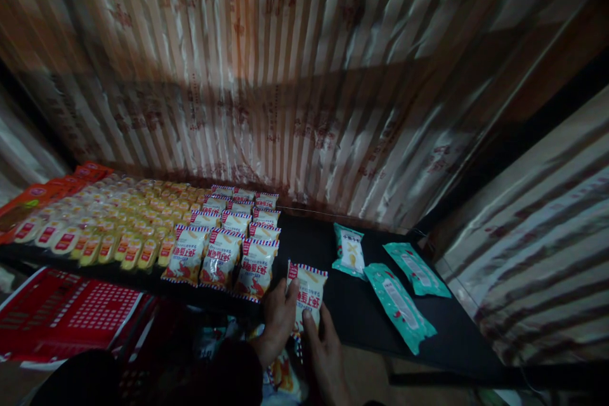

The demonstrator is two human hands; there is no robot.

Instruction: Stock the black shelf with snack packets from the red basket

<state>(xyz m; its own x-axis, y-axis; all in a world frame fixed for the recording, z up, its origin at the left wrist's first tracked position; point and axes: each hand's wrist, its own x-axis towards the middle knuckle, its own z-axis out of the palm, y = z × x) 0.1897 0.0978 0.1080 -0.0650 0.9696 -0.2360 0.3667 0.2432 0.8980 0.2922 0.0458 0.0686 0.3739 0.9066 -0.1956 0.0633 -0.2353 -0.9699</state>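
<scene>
Between my two hands is a white snack bag (310, 288) with red print and a striped top edge, standing nearly upright above the front edge of the black shelf (349, 314). My left hand (280, 314) grips its left side, thumb near the front. My right hand (326, 349) holds the lower right side, with the thumb across the front. To the left, rows of matching snack bags (221, 257) stand on the shelf. Right of my hands, a teal and white packet (349, 248) and two teal packets (399, 307) lie flat.
Many small yellow-labelled packs (136, 250) fill the shelf's left part, with orange packets (52, 193) at the far left end. Below sits a red basket (71, 314); more packets (283, 374) are beneath my hands. Striped plastic sheeting (285, 89) hangs behind.
</scene>
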